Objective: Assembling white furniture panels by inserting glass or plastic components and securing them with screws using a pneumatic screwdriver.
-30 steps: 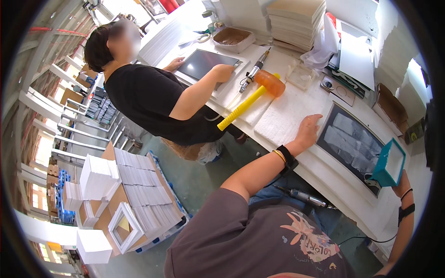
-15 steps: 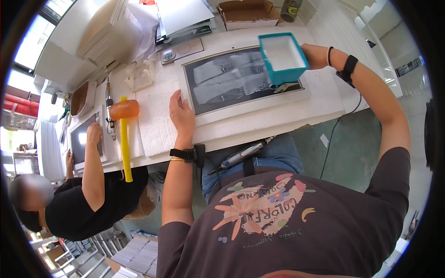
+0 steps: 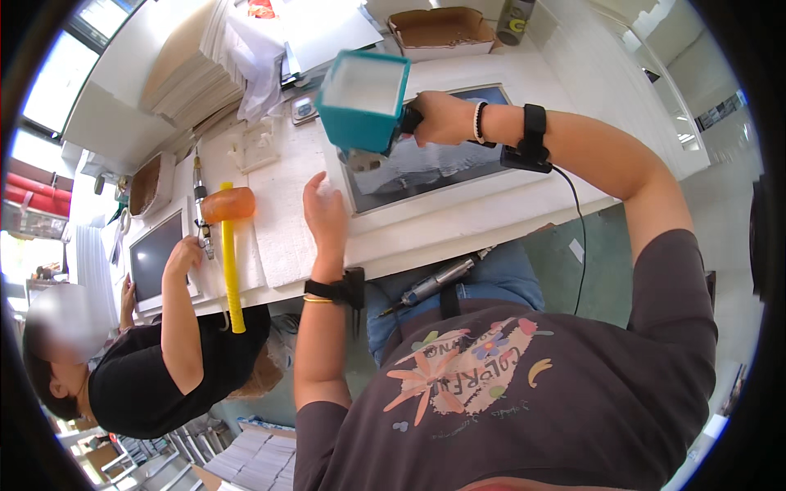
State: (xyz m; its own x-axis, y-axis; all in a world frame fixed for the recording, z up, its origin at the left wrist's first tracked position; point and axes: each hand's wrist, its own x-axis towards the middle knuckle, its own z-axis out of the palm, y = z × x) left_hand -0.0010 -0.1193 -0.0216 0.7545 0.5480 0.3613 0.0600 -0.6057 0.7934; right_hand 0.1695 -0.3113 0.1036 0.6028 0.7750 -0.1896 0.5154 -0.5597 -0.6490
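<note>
My right hand [image 3: 449, 120] is wrapped round the black grip of a teal box-shaped hand tool [image 3: 356, 123] with a white top. That tool is above the left end of a flat dark-faced panel [image 3: 442, 168], and its underside is partly hidden, so I cannot tell whether it touches. Whitish smears cover much of the panel's face, which has a light frame. At the panel's near left corner is my left hand [image 3: 327, 217], fingers apart and holding nothing. Across my lap lies a grey power screwdriver [image 3: 434, 282].
Left of my panel, a mallet [image 3: 229, 204] with an orange head and yellow handle overhangs the white table [image 3: 278, 245]. A co-worker [image 3: 155, 368] handles another dark panel [image 3: 155, 258]. At the back are a cardboard tray [image 3: 442, 33], a can [image 3: 514, 20] and stacked sheets [image 3: 192, 74].
The teal tool has swung from the panel's right end to its left end, carried by my right hand. My left hand stays near the left edge. The co-worker's hand has shifted.
</note>
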